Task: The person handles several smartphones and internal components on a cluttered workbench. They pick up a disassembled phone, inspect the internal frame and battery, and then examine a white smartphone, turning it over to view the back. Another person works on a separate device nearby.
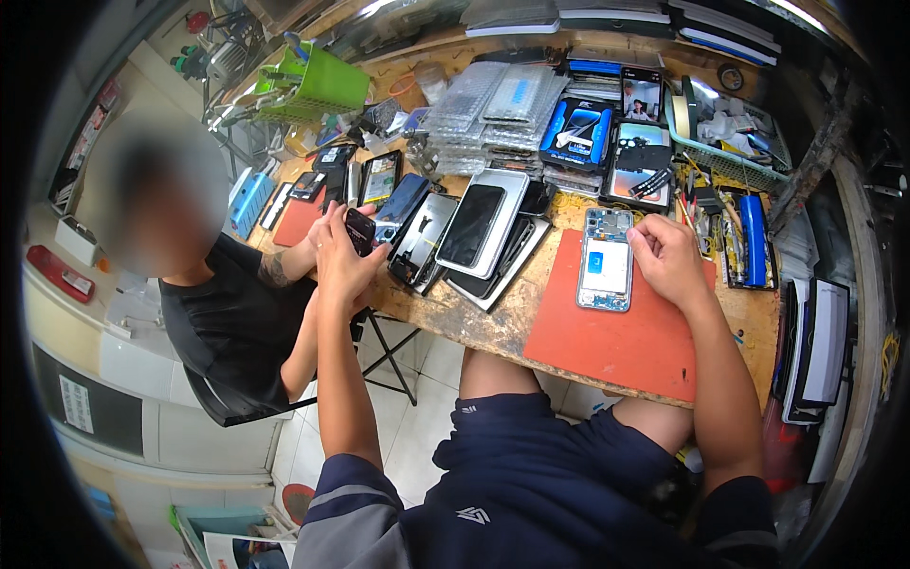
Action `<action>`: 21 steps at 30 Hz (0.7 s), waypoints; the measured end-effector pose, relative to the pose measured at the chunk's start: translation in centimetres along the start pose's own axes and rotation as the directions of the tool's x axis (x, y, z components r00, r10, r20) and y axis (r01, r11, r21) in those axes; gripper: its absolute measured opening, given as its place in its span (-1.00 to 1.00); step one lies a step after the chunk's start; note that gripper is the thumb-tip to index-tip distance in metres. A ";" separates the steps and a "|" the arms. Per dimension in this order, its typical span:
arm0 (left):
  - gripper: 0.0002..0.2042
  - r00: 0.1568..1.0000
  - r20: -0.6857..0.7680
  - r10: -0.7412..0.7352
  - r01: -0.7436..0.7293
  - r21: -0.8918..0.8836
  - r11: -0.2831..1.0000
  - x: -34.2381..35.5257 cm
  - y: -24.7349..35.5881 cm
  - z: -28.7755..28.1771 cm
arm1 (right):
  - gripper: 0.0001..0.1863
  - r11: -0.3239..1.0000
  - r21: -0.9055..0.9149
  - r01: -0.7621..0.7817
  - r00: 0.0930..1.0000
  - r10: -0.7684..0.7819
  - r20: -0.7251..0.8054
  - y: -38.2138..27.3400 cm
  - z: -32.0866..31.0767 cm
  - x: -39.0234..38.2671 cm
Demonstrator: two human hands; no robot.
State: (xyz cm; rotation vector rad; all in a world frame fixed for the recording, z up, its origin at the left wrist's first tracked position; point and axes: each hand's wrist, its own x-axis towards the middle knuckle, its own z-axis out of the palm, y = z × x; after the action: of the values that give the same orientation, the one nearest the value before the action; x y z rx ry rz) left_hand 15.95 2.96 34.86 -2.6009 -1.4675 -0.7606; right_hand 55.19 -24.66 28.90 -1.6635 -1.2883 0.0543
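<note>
Your lap in dark shorts [531, 474] fills the near edge, with both forearms running up from it to the bench [474, 318]. On the right lies the orange mat [616, 332], and on its far part sits the opened phone [606, 260], back off, blue frame showing, its long axis running near to far. Left of it a heap of phones and screens [474, 232] leans across the bench, and stacks of clear packets [493, 109] sit farther back beside a green basket [318, 85].

Your right hand [668, 258] rests just right of the opened phone, fingers curled together with the tips touching its far right corner; you cannot tell whether they pinch anything. That hand is much the nearer to it. Your left hand [346, 256] is well apart on the left, over the bench edge, fingers clamped around a small dark phone [360, 230] held upright. Another person in a black shirt [237, 322] sits on the far left, a hand reaching toward that same small phone
</note>
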 end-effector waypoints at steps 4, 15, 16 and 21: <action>-0.18 0.998 0.053 0.045 -0.030 -0.254 0.967 1.1 -0.7 0.4 | -0.79 1.000 0.006 -0.012 1.000 0.012 0.009 -0.1 -0.1 -0.1; -0.24 0.987 -0.128 0.102 -0.163 -0.734 0.660 1.7 13.3 -2.6 | -0.80 1.000 -0.003 0.017 0.999 -0.017 0.042 -0.1 0.3 -0.2; -0.27 0.990 -0.070 0.120 -0.123 -0.846 0.519 2.1 15.4 -1.9 | -0.81 1.000 -0.010 -0.018 0.999 0.019 0.049 -0.2 0.2 -0.2; -0.44 0.922 0.294 0.253 0.363 -0.883 -0.296 2.5 26.0 3.7 | -0.68 0.882 0.439 -0.170 0.981 0.112 0.155 -0.6 0.3 -0.3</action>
State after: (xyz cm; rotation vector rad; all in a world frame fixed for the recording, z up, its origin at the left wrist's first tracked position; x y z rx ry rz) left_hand 39.70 -8.20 37.50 -3.9495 -0.8801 -2.7309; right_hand 54.42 -24.71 29.04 -1.3595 -1.1354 0.5186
